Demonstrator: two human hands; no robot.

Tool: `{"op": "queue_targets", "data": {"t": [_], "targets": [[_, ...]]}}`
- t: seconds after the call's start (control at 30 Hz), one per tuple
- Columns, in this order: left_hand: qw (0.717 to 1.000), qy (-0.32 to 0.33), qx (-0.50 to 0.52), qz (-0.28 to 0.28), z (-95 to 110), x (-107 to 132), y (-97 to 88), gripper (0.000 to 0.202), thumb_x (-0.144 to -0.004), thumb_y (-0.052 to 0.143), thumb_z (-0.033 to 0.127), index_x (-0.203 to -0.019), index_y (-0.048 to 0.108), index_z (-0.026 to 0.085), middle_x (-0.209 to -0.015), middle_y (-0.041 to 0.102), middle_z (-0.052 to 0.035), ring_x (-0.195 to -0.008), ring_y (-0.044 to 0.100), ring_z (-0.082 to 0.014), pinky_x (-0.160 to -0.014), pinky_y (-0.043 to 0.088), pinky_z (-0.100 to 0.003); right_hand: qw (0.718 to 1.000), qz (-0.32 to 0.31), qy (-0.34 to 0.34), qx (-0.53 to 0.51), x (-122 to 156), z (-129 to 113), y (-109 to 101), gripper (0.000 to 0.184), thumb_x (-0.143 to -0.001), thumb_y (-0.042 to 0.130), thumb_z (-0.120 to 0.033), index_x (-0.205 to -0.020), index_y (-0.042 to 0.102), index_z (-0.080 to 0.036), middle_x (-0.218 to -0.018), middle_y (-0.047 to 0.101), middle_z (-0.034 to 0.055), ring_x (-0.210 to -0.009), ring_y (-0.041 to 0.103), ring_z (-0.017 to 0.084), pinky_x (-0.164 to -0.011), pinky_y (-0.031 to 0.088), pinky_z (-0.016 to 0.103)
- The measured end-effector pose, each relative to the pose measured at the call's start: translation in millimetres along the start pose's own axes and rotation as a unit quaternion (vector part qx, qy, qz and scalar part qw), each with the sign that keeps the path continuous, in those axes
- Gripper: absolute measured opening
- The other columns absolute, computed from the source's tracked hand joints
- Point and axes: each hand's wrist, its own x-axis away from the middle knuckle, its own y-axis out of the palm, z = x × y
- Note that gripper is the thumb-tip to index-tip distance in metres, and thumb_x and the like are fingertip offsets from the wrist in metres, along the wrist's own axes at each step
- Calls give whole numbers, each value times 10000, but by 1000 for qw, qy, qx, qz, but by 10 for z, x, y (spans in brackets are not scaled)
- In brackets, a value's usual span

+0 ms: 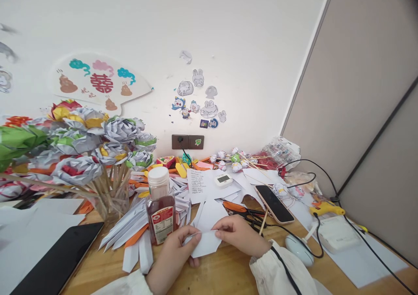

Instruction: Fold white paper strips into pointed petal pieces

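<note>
Both of my hands pinch a small folded white paper piece (205,242) just above the wooden desk (228,273). My left hand (174,253) grips its left edge with fingers curled. On the right edge, my right hand (240,234) has thumb and fingers pressed together. Just left of my left hand a small bottle (160,208) with red liquid and a white cap stands upright. Several folded white paper strips (137,225) lie fanned out beside the bottle.
A jar of paper flowers on sticks (81,155) stands at left, a dark tablet (58,260) in front of it. Orange scissors (243,210), a propped phone (274,203), a yellow glue gun (326,208), a white box (338,236), cables and paper scraps crowd the right and back.
</note>
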Motion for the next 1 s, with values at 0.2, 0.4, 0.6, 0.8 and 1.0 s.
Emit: {"op": "queue_targets", "data": {"t": [0.2, 0.4, 0.6, 0.8, 1.0], "targets": [[1000, -5, 9, 0, 14, 9, 9, 290, -681, 485, 429, -646, 504, 142, -362, 509, 59, -335, 477, -100, -373, 375, -191, 999, 44, 17, -17, -3, -13, 86, 172, -694, 502, -179, -794, 635, -136, -642, 638, 27, -568, 583, 136, -497, 437, 203], [1000, -11, 26, -5, 12, 13, 7, 297, -669, 497, 437, -670, 517, 141, -355, 523, 54, -328, 484, -104, -371, 384, -197, 995, 84, -35, 46, -9, -3, 98, 171, -678, 516, -144, -750, 670, -155, -691, 664, 37, -603, 575, 135, -528, 419, 203], [998, -37, 41, -19, 15, -2, -18, 366, -636, 558, 364, -895, 536, 106, -358, 569, 37, -368, 538, -141, -413, 410, -222, 997, 62, -29, 20, -8, 14, 88, 186, -700, 509, -176, -811, 657, -163, -701, 649, 28, -610, 558, 126, -531, 413, 203], [996, -41, 81, -18, -5, -21, -48, 322, -620, 566, 321, -851, 563, 95, -375, 581, 28, -374, 533, -132, -422, 406, -218, 998, 19, -3, -66, -3, 11, 67, 194, -707, 511, -216, -832, 641, -144, -694, 614, 26, -598, 559, 121, -531, 430, 209], [997, -29, 65, -14, -5, -19, -28, 260, -613, 544, 264, -809, 576, 96, -365, 570, 34, -372, 526, -130, -422, 398, -217, 997, 21, -21, -69, -1, -37, 42, 192, -720, 514, -262, -784, 650, -143, -729, 621, 34, -672, 556, 137, -595, 427, 225]]}}
